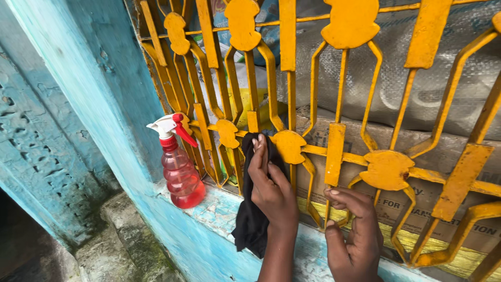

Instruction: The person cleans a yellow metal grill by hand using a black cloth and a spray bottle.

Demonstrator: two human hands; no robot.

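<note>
Left hand (pixel 271 190) presses a black cloth (pixel 251 219) against the yellow grille (pixel 334 151); right hand (pixel 357 235) curls around a lower bar, spray bottle (pixel 180 172) nearby.

Spray bottle (pixel 179 167) on sill (pixel 219 209), left of cloth (pixel 251 219)

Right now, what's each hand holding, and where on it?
Left hand presses a black cloth against the yellow grille, gripping its upper end. Right hand curls its fingers around a lower grille bar.
</note>
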